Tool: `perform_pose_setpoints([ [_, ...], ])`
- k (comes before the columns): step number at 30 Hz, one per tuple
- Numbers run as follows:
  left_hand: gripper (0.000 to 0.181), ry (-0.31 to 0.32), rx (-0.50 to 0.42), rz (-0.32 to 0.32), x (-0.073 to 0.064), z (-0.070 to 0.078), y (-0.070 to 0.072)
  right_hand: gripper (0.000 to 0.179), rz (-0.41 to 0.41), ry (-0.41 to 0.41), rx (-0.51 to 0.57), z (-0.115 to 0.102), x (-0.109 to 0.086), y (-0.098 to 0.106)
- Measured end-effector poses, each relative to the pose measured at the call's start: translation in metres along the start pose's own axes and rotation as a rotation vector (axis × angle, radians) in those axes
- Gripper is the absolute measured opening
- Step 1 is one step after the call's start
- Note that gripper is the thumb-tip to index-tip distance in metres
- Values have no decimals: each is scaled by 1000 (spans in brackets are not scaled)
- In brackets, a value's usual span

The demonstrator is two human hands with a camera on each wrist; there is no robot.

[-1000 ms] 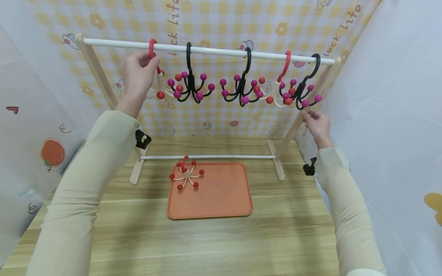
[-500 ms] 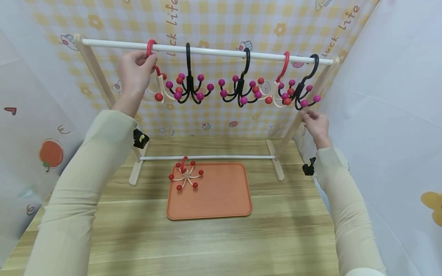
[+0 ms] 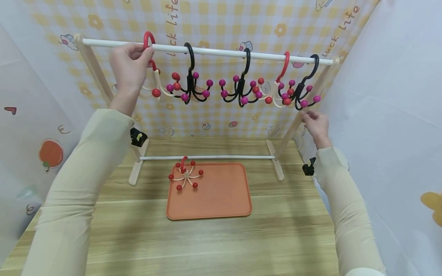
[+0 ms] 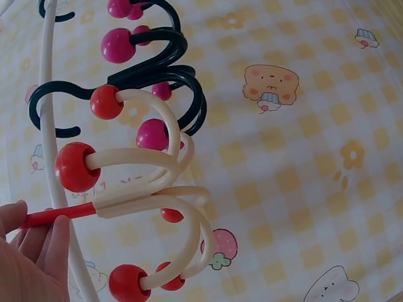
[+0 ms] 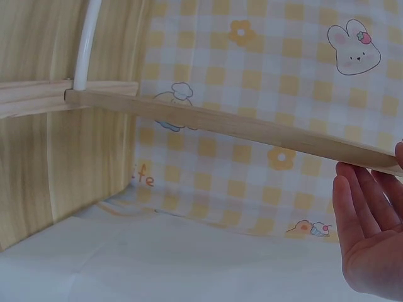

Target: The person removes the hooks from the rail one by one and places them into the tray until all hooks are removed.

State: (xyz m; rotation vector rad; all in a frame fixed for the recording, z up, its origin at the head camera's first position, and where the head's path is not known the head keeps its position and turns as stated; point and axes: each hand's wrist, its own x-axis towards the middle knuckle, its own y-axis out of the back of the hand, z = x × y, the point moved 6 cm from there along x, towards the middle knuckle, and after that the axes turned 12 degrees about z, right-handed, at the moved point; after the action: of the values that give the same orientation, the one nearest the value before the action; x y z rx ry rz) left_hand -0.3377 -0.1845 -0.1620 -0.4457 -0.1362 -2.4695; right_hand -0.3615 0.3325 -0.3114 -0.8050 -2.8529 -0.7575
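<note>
My left hand (image 3: 129, 71) pinches the red hook of a cream multi-arm hanger (image 3: 157, 80) with red balls at the left part of the white rod (image 3: 217, 52). The hook's top stands above the rod. In the left wrist view the thumb and fingers hold that red hook (image 4: 69, 212) beside the rod. Close by, a black hanger (image 3: 190, 82) with magenta balls hangs on the rod. My right hand (image 3: 316, 124) grips the rack's right wooden post (image 3: 291, 126) between thumb and fingers; the right wrist view shows fingers (image 5: 352, 195) against the post.
Two more black hangers and one red-hooked cream hanger (image 3: 277, 86) hang further right. On the table, an orange tray (image 3: 217, 199) bears another cream hanger (image 3: 186, 174) with red balls. A lower white bar (image 3: 224, 156) joins the rack's feet. A checked cloth hangs behind.
My left hand has shifted a little to the left, and the red hook has risen off the rod. The black hanger beside it has turned. The right hand stays at the post.
</note>
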Motion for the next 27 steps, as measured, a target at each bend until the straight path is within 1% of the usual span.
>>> perform_pose_setpoints([
  [3, 25, -12, -52, 14, 0, 5, 6, 53, -1, -3, -1, 0, 0, 0],
  [6, 24, 9, -84, 24, -1, 6, 12, 53, 1, -6, 3, -1, 0, 0],
  [9, 25, 22, -59, 42, -3, 3, 18, 53, 1, -7, 7, 0, 0, 0],
  [13, 28, 26, -63, 65, -7, 0, 26, 54, -2, -11, 9, 0, 0, 0],
  [18, 28, 18, -112, 68, -13, -6, 32, 53, 1, -12, 7, 1, 1, 0],
  [23, 31, 12, -100, 58, -19, -15, 33, 53, 4, -14, 14, 1, 1, 0],
  [27, 31, 4, -53, 64, -26, -26, 33, 53, 3, -17, 11, 1, 0, 0],
])
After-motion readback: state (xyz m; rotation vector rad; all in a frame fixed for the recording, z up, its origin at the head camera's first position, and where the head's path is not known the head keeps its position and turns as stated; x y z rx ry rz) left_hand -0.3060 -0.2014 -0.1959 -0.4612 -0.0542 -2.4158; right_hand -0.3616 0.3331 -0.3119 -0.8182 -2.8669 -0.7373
